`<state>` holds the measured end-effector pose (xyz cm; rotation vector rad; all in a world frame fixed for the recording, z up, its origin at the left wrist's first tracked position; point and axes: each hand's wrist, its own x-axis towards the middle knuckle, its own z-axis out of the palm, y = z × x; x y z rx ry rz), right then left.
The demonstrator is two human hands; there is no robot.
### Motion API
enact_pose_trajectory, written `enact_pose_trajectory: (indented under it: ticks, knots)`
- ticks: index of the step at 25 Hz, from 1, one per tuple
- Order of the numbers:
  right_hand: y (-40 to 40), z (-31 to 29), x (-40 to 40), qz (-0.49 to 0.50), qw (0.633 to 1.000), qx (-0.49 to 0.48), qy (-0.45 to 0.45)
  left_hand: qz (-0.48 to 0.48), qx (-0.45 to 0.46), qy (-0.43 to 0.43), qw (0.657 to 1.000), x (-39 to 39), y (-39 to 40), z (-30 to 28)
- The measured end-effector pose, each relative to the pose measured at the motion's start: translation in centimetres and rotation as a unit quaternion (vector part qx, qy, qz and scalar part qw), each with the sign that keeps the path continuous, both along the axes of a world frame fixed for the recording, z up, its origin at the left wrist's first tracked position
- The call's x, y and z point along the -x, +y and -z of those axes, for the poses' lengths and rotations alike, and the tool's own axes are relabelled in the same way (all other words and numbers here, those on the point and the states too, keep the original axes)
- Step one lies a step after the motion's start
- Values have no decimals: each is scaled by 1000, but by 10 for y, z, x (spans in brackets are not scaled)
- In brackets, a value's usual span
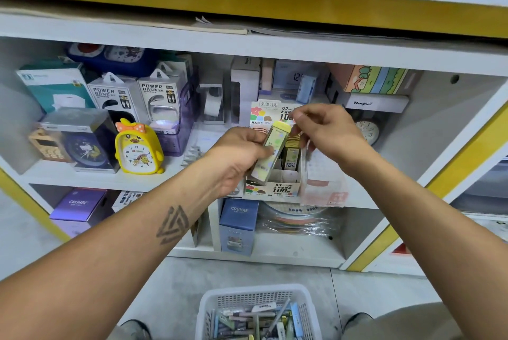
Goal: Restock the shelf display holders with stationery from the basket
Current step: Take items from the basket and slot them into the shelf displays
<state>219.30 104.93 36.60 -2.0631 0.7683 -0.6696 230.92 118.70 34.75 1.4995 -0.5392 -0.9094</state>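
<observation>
My left hand grips a slim yellow-capped pencil lead case, tilted, just above a cardboard display holder on the middle shelf. My right hand hovers at the case's yellow cap, its thumb and fingers pinched close by the cap; whether they touch it I cannot tell. A few similar cases stand in the holder's right slots. On the floor below sits the white basket with several pens and lead cases.
A yellow chick alarm clock, power bank boxes and a blue clock box fill the shelf's left. A clear empty holder stands right of the display. Blue and purple boxes sit on the lower shelf. My knees flank the basket.
</observation>
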Motion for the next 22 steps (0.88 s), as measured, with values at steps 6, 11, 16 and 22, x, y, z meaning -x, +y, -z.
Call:
enact_pose_trajectory:
  ticks: [6, 11, 16, 22]
  knots:
    - [6, -5, 6, -72, 994, -76, -24, 22, -2, -60, 998, 4, 0, 7]
    - [3, -14, 18, -68, 996, -36, -40, 31, -21, -157, 987, 6, -6, 13]
    - [-6, -12, 25, 13, 977, 211, 37, 184, -152, -515, 823, 11, -1, 23]
    - [-2, 4, 18, -32, 954, 278, 103, 297, -201, -579, 732, 15, 6, 37]
